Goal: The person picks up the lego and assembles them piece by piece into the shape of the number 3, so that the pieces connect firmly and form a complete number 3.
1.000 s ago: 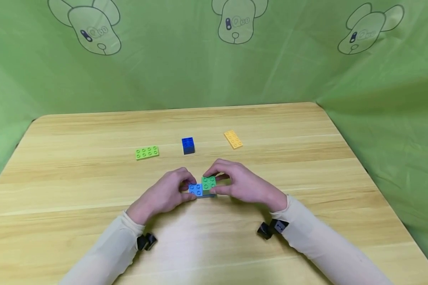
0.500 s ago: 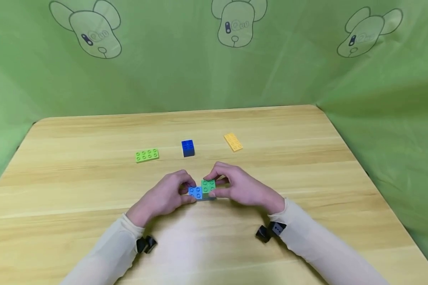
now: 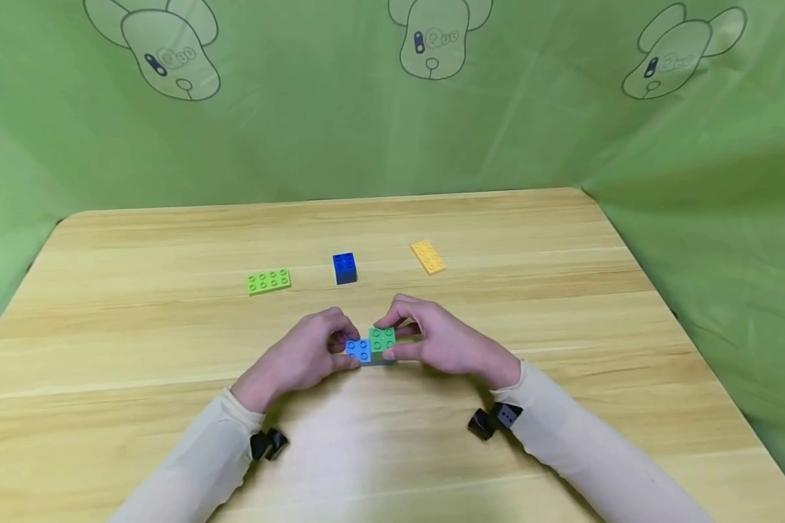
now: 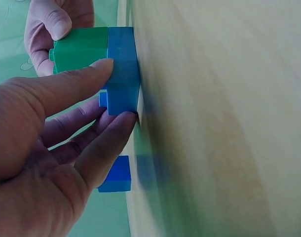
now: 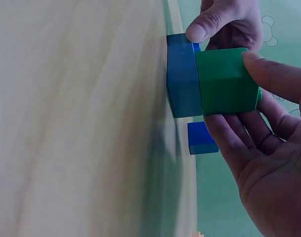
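A light blue building brick (image 3: 357, 350) lies flat on the table, and a green building brick (image 3: 382, 339) sits on top of its right half. With thumb and fingers my left hand (image 3: 304, 352) pinches the blue brick at its left end. My right hand (image 3: 441, 340) pinches the green brick between thumb and fingers. The left wrist view has the blue brick (image 4: 123, 74) against the tabletop and the green brick (image 4: 84, 47) meeting its studded face. In the right wrist view, no gap shows between the green brick (image 5: 227, 81) and the blue one (image 5: 184, 79).
Beyond the hands stands a dark blue brick (image 3: 344, 268). A lime green flat plate brick (image 3: 269, 281) lies to its left and a yellow-orange flat plate brick (image 3: 428, 257) to its right. Green cloth (image 3: 314, 138) hangs behind the wooden table (image 3: 137, 312).
Both hands keep their grip on the two bricks, which stay in the same place on the table. The head view shifts slightly; nothing else visibly moves.
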`<act>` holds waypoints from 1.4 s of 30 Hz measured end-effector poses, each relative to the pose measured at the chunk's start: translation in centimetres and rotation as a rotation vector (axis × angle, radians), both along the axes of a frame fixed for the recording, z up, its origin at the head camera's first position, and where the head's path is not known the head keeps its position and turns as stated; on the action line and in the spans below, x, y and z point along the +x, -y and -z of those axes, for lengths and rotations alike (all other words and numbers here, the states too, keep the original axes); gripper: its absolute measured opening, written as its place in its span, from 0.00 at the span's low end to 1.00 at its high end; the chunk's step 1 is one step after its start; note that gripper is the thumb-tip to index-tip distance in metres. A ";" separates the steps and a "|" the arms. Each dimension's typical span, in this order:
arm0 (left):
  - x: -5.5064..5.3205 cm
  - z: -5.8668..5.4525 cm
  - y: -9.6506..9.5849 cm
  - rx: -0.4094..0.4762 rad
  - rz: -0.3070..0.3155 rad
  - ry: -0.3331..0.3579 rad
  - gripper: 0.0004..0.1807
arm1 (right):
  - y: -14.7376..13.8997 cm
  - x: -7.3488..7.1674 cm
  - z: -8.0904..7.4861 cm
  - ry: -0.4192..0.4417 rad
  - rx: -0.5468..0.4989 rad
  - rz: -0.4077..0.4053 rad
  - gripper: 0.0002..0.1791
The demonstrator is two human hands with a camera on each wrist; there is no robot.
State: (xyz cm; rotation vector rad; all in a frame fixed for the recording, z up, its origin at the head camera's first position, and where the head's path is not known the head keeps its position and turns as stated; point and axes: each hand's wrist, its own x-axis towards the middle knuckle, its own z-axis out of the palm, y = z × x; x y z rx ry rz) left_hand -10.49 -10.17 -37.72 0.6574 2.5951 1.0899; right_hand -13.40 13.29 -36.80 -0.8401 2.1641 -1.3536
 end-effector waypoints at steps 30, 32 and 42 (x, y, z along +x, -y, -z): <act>-0.1 -0.1 0.0 -0.010 -0.005 0.017 0.13 | 0.0 0.1 -0.1 0.077 0.018 -0.005 0.16; -0.1 -0.1 0.0 -0.009 -0.008 0.021 0.13 | 0.1 0.0 -0.1 0.096 0.023 -0.001 0.16; 0.0 0.0 0.0 -0.005 -0.010 0.017 0.14 | 0.0 0.0 0.0 0.176 -0.005 0.015 0.18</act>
